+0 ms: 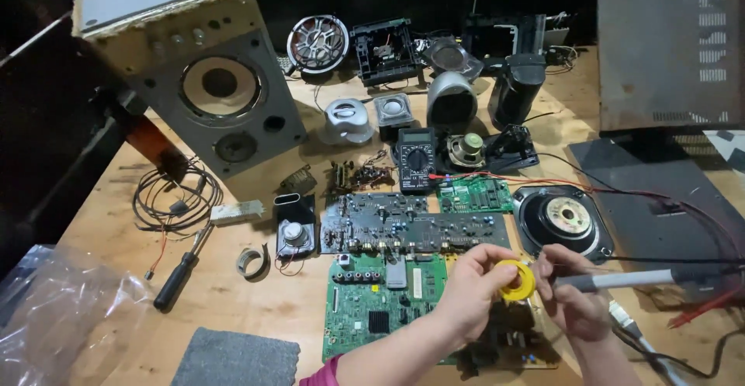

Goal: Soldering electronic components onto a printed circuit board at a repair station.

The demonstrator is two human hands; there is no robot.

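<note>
Two hands meet over a cluttered wooden worktop (256,301), with a small yellow round spool (518,280) between them. The left hand (473,293) pinches the spool by its rim, fingers closed on it. The right hand (573,297), touching the spool's other side, is wrapped around a grey-handled soldering iron (621,280) whose handle points right. Beneath the hands lies a green circuit board (380,304); just beyond it sit two dark circuit boards (411,227) and a black round speaker driver (565,219). A black multimeter (415,159) stands farther back, and a large grey speaker cabinet (194,68) leans at far left, near a black-handled screwdriver (182,270). Both forearms reach in from the lower edge, bent slightly inward.
</note>
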